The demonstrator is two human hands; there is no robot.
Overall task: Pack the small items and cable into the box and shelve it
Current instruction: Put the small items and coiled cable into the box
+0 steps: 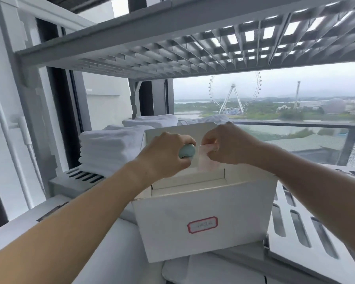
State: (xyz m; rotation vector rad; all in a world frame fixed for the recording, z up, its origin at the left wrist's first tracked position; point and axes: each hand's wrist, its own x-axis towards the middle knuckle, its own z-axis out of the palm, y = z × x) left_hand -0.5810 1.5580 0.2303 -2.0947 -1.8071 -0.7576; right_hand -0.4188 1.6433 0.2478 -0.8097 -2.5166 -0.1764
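Left hand has its fingers curled round 1 pale-green item. Right hand pinches a clear plastic sleeve. Both are over the open white box, with folded towels behind-left and the slatted shelf panel on its right.

soft overcast daylight through the window; edges bow (wide lens), centre perhaps slightly blurred.

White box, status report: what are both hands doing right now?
Left hand grips small green item above open white box. Right hand pinches clear packet over it. Nothing blocking; folded towels stacked behind.
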